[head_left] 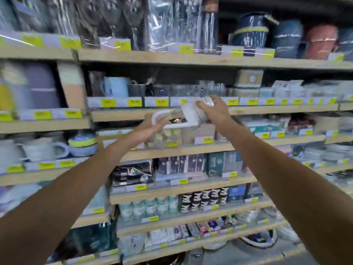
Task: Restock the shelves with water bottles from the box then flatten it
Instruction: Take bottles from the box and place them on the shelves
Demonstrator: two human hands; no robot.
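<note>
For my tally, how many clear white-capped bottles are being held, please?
2 white-capped bottles: one in the left hand, one in the right hand; others possibly hidden.

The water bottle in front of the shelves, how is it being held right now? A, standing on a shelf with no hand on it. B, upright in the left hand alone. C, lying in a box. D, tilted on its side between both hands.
D: the water bottle lies tilted, with the left hand holding its lower end and the right hand gripping its white-capped upper end.
</note>
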